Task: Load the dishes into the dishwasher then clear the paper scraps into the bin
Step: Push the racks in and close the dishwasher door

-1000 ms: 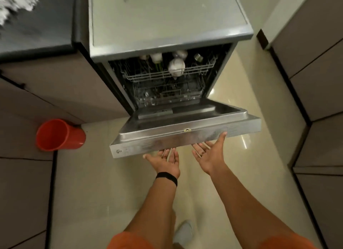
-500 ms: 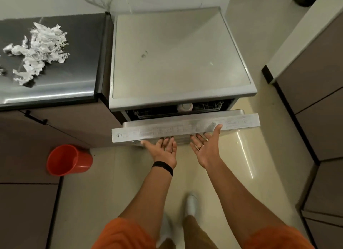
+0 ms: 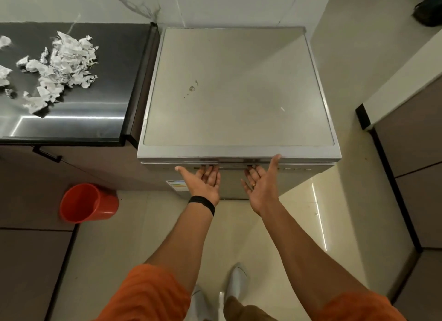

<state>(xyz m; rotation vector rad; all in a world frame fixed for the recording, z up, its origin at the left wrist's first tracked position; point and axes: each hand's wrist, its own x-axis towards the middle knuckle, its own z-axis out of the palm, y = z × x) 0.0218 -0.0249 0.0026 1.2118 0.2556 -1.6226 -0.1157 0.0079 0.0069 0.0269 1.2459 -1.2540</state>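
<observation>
The dishwasher [image 3: 234,90] door [image 3: 230,185] is seen upright, closed against the body. The left hand [image 3: 203,181] and right hand [image 3: 260,184] are held palm-up, fingers straight, fingertips pressed to the door's top edge. Scraps [image 3: 62,67] are heaped on the dark worktop [image 3: 114,69] at left. A red bin [image 3: 88,203] is set on the floor [image 3: 143,225] below it.

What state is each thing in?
dishwasher door: shut or nearly.
left hand: open, palm up, fingertips at door's top edge.
right hand: open, palm up, same edge.
paper scraps: heaped on counter, not binned.
red bin: on floor, looks empty.
</observation>
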